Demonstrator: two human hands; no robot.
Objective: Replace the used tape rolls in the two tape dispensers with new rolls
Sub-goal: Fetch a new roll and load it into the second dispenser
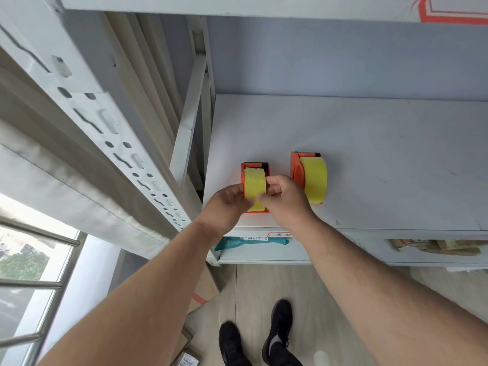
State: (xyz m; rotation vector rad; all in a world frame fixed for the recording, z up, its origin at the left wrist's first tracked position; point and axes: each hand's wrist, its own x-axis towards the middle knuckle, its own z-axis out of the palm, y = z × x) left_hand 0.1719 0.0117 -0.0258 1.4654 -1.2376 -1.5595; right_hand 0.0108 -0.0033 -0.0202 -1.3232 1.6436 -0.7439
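Two orange tape dispensers stand side by side on a white shelf [369, 159], each carrying a yellow tape roll. The left dispenser [254, 165] sits near the shelf's front left corner; its yellow roll [254, 182] is held from both sides. My left hand [224, 207] grips the dispenser's left side. My right hand [285, 198] pinches the roll's right side and lower edge with thumb and fingers. The right dispenser [298, 167] with its fuller yellow roll [314, 180] stands free, just beyond my right hand.
A perforated white rack upright [105, 122] runs along the left. Below the shelf lies a lower shelf with a teal bag [248, 243] and brown packets [435, 247]. Cardboard boxes [203, 291] sit on the wooden floor by my black shoes [277, 328]. A barred window [31, 273] is at far left.
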